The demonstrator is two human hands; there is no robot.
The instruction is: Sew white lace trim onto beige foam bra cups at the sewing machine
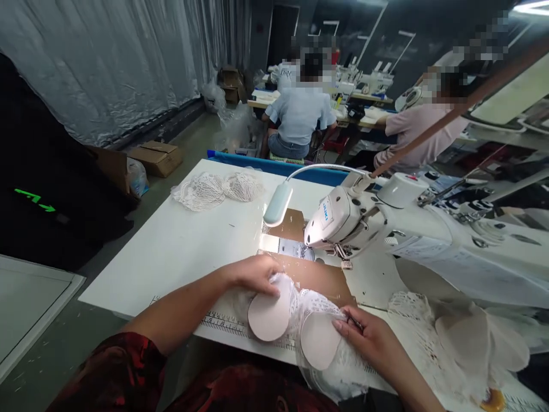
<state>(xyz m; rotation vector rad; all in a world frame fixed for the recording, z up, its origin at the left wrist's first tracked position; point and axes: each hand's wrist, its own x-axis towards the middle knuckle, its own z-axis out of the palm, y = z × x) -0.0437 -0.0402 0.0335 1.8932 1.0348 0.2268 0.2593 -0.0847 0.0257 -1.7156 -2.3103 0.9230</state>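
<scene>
A white lace bra (317,300) lies spread at the table's front edge, its inside facing me, with two pale round cup pads showing. My left hand (257,273) is closed on the upper edge of the left cup (269,316), thumb over the pad. At the outer edge of the right cup (319,340), my right hand (371,335) pinches the lace. A small dark metal tool shows between its fingers, too covered to name for sure. Just beyond the hands stands a sewing machine (334,214), its needle area lit.
Another lace piece (206,191) lies at the table's far left. More lace and loose pale pads (482,337) are heaped at the right. A lamp (278,205) on a bendable neck hangs over the table (171,252). Co-workers (298,114) sit at machines beyond.
</scene>
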